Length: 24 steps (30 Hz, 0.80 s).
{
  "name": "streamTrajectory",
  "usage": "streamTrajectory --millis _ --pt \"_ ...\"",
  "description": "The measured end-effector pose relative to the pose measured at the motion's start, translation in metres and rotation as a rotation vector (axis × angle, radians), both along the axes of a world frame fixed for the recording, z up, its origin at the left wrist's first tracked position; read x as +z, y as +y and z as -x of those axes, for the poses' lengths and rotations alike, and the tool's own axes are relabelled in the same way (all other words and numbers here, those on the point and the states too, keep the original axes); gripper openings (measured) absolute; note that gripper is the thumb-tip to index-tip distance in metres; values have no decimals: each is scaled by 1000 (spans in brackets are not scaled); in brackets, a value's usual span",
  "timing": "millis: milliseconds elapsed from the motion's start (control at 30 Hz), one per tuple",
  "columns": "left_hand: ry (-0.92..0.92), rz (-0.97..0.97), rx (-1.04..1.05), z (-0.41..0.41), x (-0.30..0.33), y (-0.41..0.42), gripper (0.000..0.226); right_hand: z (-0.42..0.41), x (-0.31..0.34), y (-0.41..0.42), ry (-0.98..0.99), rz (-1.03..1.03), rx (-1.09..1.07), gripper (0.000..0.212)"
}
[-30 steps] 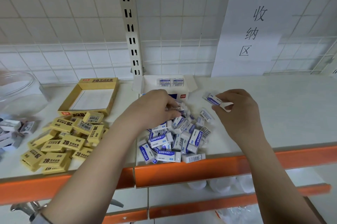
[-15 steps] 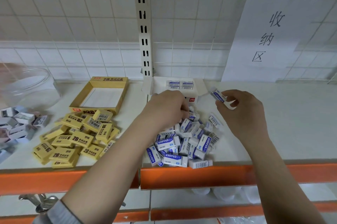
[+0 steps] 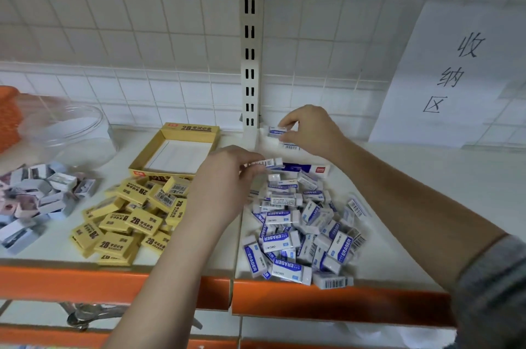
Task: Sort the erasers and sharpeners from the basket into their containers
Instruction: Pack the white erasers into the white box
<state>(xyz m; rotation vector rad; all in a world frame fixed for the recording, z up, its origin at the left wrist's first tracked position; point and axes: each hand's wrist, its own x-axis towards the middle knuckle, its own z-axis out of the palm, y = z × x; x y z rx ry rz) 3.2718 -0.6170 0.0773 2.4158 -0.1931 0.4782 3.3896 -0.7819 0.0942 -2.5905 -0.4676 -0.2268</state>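
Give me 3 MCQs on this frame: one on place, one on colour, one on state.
1. Where does the open yellow box sit relative to the yellow erasers?
A. Behind them, nearer the wall
B. In front, at the shelf edge
C. On the lower shelf

2. What colour is the shelf's front edge?
A. Blue
B. Orange
C. Green

3. What is the right hand doing?
A. Lying flat on the shelf
B. Hanging idle
C. Pinching a white eraser at the white box

Answers:
1 A: the box lies between the pile and the tiled wall.
2 B: an orange strip runs below both piles.
3 C: thumb and fingers close on the eraser above the box; the left hand likewise pinches a barcoded eraser.
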Motion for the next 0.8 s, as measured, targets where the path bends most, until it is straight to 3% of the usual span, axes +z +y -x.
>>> streamTrajectory --millis 133,433,600,700,800 --pt "-5 -28 -21 -10 -6 3 21 -19 -8 13 48 153 22 28" --pt "113 -157 -84 -25 -14 -5 22 -23 -21 16 -50 209 53 27" --pt "50 -222 -112 -31 -8 -3 28 -28 -23 18 -21 234 56 30" --pt "155 -272 -70 -36 -7 -3 26 -32 -21 14 35 147 59 22" --pt "185 -179 -104 -40 -9 -2 22 -33 -17 10 58 -49 68 10"
